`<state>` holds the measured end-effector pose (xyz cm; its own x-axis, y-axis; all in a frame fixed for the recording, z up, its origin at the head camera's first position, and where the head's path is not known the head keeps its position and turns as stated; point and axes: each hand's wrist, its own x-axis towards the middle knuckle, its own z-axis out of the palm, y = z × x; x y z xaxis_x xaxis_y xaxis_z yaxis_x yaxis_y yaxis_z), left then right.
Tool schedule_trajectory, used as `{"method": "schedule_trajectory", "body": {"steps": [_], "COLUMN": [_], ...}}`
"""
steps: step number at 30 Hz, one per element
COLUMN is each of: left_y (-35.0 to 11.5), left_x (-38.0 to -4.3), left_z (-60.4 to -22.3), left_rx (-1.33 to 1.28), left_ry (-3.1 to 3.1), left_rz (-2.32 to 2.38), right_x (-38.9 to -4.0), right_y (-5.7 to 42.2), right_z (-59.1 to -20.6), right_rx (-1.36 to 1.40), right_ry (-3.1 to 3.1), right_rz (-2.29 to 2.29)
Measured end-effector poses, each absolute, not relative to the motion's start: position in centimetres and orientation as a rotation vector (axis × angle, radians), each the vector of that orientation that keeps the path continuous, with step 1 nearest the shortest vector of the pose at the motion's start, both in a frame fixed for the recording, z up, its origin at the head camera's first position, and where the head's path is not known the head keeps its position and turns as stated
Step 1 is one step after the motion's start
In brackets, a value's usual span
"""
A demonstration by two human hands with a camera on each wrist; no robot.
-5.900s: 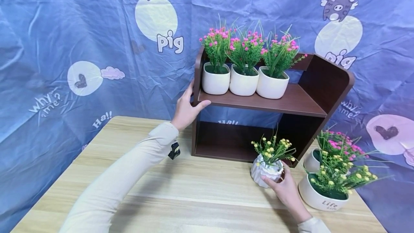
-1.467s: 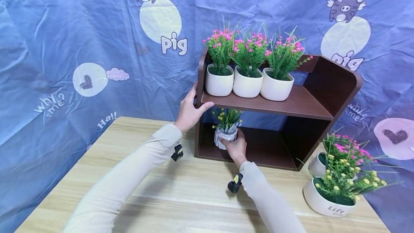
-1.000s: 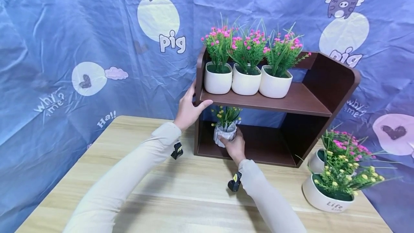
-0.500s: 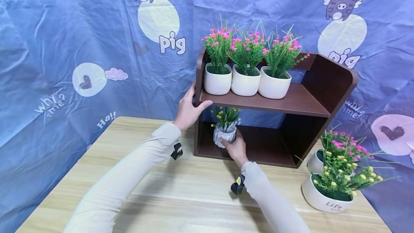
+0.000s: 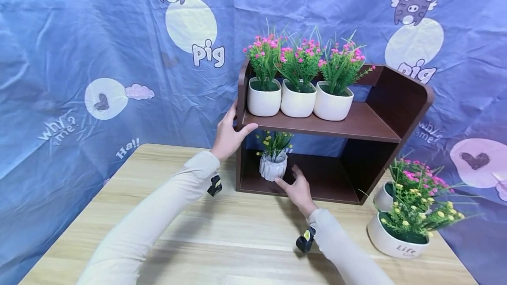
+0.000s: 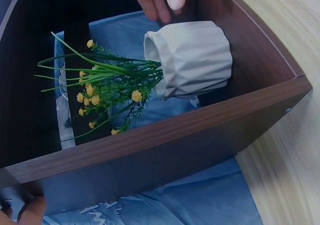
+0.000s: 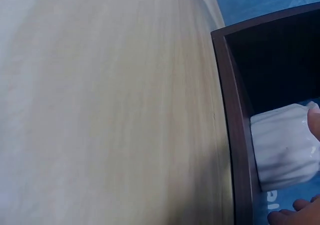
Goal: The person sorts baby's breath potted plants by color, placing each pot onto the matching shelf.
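Observation:
My left hand (image 5: pixel 230 135) grips the left side of a dark brown two-tier shelf (image 5: pixel 376 122), thumb along the front of the upper board and fingers on the outer side. A ribbed white-grey pot (image 5: pixel 273 167) with yellow flowers (image 6: pixel 90 96) stands upright on the lower tier, near the left panel. Just right of that pot, my right hand (image 5: pixel 298 189) is parted from it, thumb and fingers spread, holding nothing. On the upper tier stand three white pots of pink flowers (image 5: pixel 299 100) in a row, close together.
Right of the shelf, a wide white "Life" pot (image 5: pixel 396 243) with yellow flowers stands on the wooden table (image 5: pixel 222 236). Behind it is a white pot with pink flowers (image 5: pixel 424 177). A blue patterned cloth (image 5: pixel 99 34) hangs behind everything.
The ribbed pot moved from the table in front of the shelf's right side to the lower tier's left. My right hand has since let go and drawn back right. My left hand stayed put.

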<state>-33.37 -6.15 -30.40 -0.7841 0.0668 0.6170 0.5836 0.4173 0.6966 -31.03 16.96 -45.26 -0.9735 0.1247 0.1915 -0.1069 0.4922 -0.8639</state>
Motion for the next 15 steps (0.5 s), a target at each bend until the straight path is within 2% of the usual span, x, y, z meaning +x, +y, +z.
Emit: {"method": "schedule_trajectory", "body": {"steps": [15], "left_y": [-6.2], "left_x": [-33.5], "left_z": [-30.4], "left_rx": [-0.54], "left_ry": [-2.177], "left_rz": [-1.376], "right_x": [-26.9], "right_y": [20.2], "right_z": [-45.1], "right_rx": [0.021], "right_ry": [-2.444], "right_rz": [1.716]}}
